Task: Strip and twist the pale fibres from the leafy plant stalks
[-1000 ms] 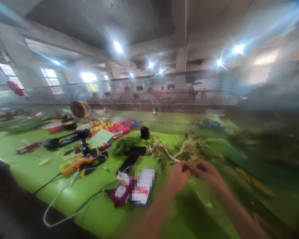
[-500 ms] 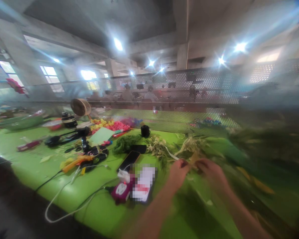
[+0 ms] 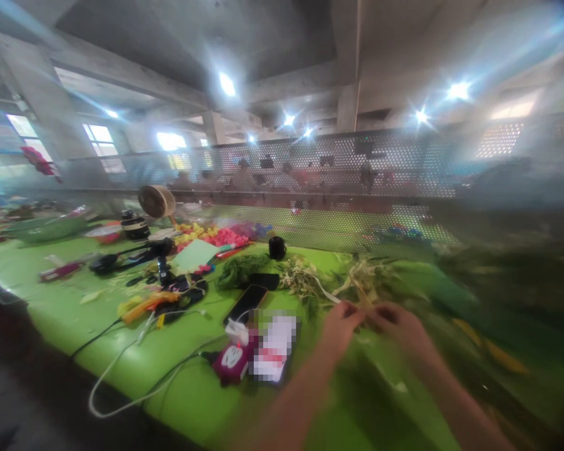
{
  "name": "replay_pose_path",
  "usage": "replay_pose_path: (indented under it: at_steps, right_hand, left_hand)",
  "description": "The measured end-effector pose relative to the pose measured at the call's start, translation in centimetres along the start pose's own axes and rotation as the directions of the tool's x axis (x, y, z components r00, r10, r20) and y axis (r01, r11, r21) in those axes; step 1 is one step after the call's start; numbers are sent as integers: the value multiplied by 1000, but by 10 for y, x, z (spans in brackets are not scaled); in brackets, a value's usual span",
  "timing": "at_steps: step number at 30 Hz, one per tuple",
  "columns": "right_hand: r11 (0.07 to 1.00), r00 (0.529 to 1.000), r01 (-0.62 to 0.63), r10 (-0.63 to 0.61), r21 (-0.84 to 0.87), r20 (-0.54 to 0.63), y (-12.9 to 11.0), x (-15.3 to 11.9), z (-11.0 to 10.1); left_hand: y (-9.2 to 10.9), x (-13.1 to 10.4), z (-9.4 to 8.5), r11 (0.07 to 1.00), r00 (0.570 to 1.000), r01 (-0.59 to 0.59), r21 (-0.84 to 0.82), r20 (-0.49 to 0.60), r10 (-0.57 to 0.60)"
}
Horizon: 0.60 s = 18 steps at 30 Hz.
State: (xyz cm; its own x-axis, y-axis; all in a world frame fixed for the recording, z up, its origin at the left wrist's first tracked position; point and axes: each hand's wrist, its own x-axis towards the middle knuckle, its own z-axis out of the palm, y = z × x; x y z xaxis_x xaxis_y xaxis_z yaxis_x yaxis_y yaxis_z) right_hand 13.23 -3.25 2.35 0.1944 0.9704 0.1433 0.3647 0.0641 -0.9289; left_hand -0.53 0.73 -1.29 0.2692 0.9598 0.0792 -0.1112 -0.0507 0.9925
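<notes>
My left hand point(image 3: 342, 326) is closed, its fingers pinched on a pale, narrow strip point(image 3: 328, 294) that runs up and to the left from them. Close beside it, my right hand point(image 3: 397, 321) is also closed, fingertips nearly meeting the left ones. A small yellowish piece shows between the two hands, too blurred to name. Just beyond them lie dry-looking, pale green sprigs point(image 3: 298, 279) and a second tangle of pale sprigs point(image 3: 369, 272). Left of my forearm, a phone with a lit screen point(image 3: 275, 351) lies on the green tabletop point(image 3: 183, 376).
A maroon power socket point(image 3: 232, 362) with a white plug and cables sits by the phones. Further left are an orange-handled glue gun point(image 3: 150, 305), a small fan point(image 3: 156, 202), and yellow and pink flowers point(image 3: 220, 237). A perforated metal screen point(image 3: 310, 166) stands behind. Dark greenery point(image 3: 507, 275) lies right.
The view has shifted slightly, so things appear a little further right. My hands remain pinched close together, with the right one slightly nearer the left.
</notes>
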Motion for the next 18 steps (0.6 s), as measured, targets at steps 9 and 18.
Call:
replay_pose_path:
  at_steps: [9, 18]
  right_hand:
    - [999, 998, -20, 23, -42, 66, 7, 4, -1]
    - [999, 999, -29, 30, -27, 19, 8, 4, 1]
  left_hand:
    - [-2, 6, -7, 993, 995, -94, -66, -32, 92]
    - [0, 5, -5, 993, 991, -110, -45, -88, 106]
